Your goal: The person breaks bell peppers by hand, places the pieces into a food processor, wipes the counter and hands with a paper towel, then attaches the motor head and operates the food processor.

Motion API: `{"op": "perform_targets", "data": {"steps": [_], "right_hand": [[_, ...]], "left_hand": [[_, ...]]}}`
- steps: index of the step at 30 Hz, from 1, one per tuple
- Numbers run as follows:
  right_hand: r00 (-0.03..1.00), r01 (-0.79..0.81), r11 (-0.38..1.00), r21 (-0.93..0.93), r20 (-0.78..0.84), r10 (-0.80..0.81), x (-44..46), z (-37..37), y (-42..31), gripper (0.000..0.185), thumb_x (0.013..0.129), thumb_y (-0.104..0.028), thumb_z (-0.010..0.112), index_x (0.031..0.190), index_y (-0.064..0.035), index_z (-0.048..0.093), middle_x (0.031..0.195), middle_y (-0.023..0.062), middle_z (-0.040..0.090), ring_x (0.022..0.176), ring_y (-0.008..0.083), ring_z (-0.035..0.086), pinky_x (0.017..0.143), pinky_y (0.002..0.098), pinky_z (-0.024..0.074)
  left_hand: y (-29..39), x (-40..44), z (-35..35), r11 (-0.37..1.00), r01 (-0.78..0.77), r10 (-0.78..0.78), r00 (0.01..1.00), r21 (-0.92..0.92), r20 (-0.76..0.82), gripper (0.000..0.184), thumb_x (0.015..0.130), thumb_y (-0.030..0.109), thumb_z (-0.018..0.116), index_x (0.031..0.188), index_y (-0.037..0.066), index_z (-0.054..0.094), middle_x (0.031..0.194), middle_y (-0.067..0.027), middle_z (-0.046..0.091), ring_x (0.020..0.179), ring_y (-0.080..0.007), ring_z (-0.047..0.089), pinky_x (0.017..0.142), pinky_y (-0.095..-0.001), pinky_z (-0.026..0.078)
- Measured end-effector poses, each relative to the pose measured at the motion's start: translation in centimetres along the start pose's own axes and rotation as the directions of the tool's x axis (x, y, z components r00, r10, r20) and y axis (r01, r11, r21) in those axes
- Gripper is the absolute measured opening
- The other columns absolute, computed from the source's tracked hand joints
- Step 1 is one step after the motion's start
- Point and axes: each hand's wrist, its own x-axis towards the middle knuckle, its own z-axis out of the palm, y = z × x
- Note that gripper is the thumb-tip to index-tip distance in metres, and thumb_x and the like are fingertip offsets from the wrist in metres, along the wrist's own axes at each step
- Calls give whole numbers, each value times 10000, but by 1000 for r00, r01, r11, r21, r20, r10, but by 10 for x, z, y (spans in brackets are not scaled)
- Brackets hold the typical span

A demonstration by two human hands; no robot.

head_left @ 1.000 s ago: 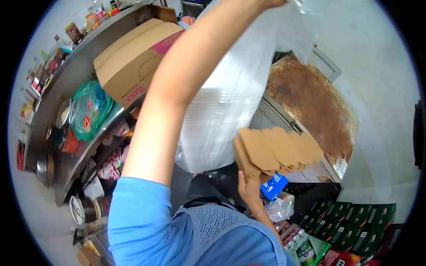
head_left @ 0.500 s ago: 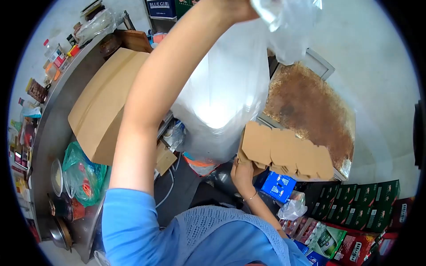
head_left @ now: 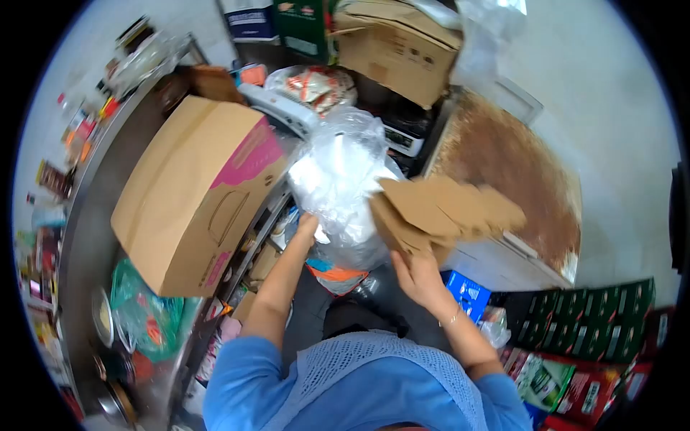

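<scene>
A clear plastic bag (head_left: pixel 343 190) with white contents stands slumped in front of me. My left hand (head_left: pixel 307 227) is at its left side, fingers closed on the plastic; the fingertips are partly hidden. In my right hand (head_left: pixel 420 279) is a stack of folded brown cardboard pieces (head_left: pixel 449 208), gripped at its lower left end and slightly blurred. These pieces lie to the right of the bag, with their far end over the rusty-topped cabinet (head_left: pixel 514 158).
A large cardboard box (head_left: pixel 187 187) sits on the steel counter at left, beside a green plastic bag (head_left: pixel 147 309). Another carton (head_left: pixel 395 54) is at the back, near a scale (head_left: pixel 402 136). Green boxes (head_left: pixel 589 316) and a blue box (head_left: pixel 467 294) are at right.
My left hand has come down from high overhead to the bag's left side. The bag, stretched tall before, has slumped. The cardboard pieces in my right hand have tilted and shifted slightly.
</scene>
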Motion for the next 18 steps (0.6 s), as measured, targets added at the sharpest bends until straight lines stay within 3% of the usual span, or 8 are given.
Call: {"op": "perform_targets", "data": {"steps": [3,4,6,8,9,11,13,18], "right_hand": [[936,165,986,-21,318,-150,45,22,-7,195,795,-187,557,752,-15,639,690,167,612,635,350,587,596,439,459],[962,259,944,204,37,-272,63,57,4,333,842,-214,516,591,-5,579,583,200,560,542,377,545,536,478,427],[978,76,918,389,150,-145,95,69,19,442,769,-389,592,744,52,597,678,245,581,634,407,568,584,458,456],[999,-52,979,198,12,51,81,106,53,618,732,-422,628,1012,116,510,841,271,591,739,418,579,645,440,481],[987,-157,977,143,9,157,69,96,57,672,723,-420,640,1073,128,471,874,274,587,773,415,580,670,437,484],[974,-187,965,183,-93,206,14,92,86,636,747,-367,630,1170,72,448,884,260,590,825,412,579,760,439,469],[949,-268,941,205,-111,295,-59,97,132,512,784,-337,596,1138,22,506,906,240,594,846,398,579,769,443,459],[599,-778,611,146,-122,791,-289,20,164,449,803,-372,576,1077,-17,553,974,186,609,879,353,593,761,432,468]], "left_hand": [[-31,48,-38,979,81,-8,934,-189,357,317,835,223,553,1064,7,518,896,-113,584,764,-216,595,610,-351,505],[5,-10,-22,982,-2,50,966,-188,254,353,815,278,574,1043,12,525,844,-101,594,740,-205,603,591,-347,517],[14,-30,-47,971,90,-13,945,-222,328,457,807,335,583,1119,12,501,946,-118,571,728,-206,600,596,-362,523],[7,-68,-81,983,56,-21,982,-177,190,418,869,395,515,1150,87,478,994,-31,547,663,-109,505,523,-254,431],[2,-92,-69,965,-12,-21,992,-260,-123,367,862,425,519,1051,111,493,914,-27,564,600,-124,482,513,-261,429],[-53,-78,-140,997,19,2,967,-79,256,330,846,444,489,722,139,494,622,33,480,551,-122,469,502,-285,405],[-92,-82,-155,919,376,-373,926,117,-48,284,838,396,494,734,132,492,644,-5,472,612,-137,487,545,-285,416],[-155,-130,-33,645,629,-693,721,434,-14,242,871,322,512,777,98,517,701,-30,519,591,-140,495,498,-293,408]]}}
